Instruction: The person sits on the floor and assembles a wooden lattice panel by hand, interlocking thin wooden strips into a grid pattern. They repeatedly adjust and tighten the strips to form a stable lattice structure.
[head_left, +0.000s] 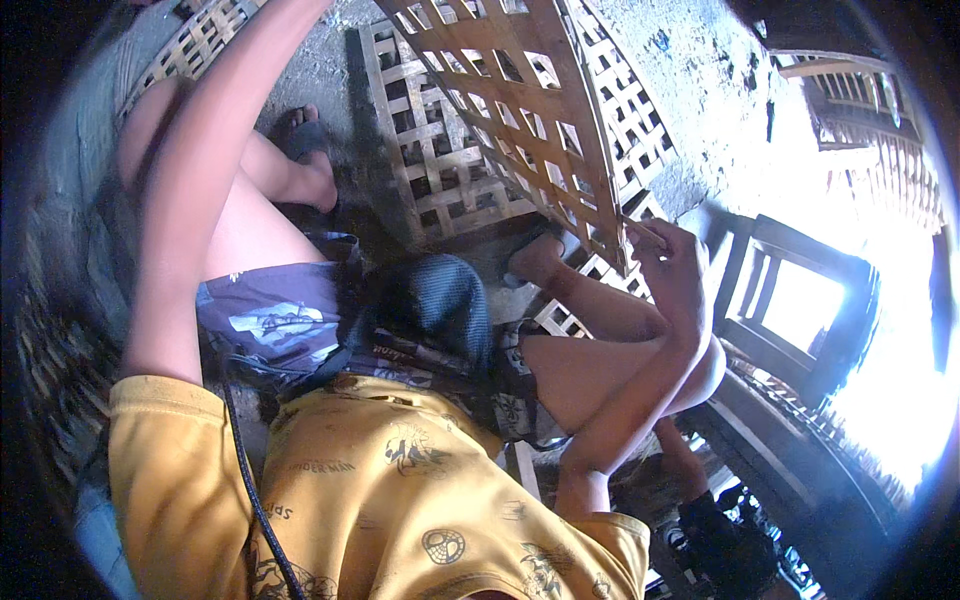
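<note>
A woven lattice panel (500, 85) of flat brown wood or bamboo strips stands tilted up in front of me. My right hand (675, 255) is closed at its lower right corner, with a thin strip (645, 232) between the fingers. Whether that strip is part of the panel's edge I cannot tell. My left arm (205, 180) reaches up past the top edge of the head view, so the left hand is out of sight. Beneath and behind the raised panel lies another paler lattice panel (430, 150) on the ground.
More lattice (195, 45) shows at the upper left. My bent legs and feet (315, 175) in dark sandals flank the panels on rough grey concrete floor (700, 90). A wooden frame (790, 300) stands at the right, before bright light. Someone's dark-clothed figure (725, 535) appears at the lower right.
</note>
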